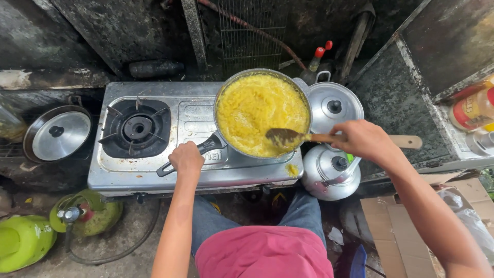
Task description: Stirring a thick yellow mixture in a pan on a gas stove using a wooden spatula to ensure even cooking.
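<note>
From the head camera, your left hand (186, 158) is wrapped tight around the pan handle (198, 152), and your right hand (360, 140) is closed on the wooden spatula (329, 138). The pan (262, 114) sits on the stove's (154, 175) right burner, brimful of yellow mash, so judge it heavy, hot and apt to slop; hold it by the black handle only. A yellow bottle with a red label (476, 108) lies at the right counter's edge, and green gas cylinders (31, 237) stand below the stove's left corner.

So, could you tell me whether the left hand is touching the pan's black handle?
Touching. The head view shows the left hand closed around the black handle of the pan, with the handle's tip sticking out past the fist.
</note>
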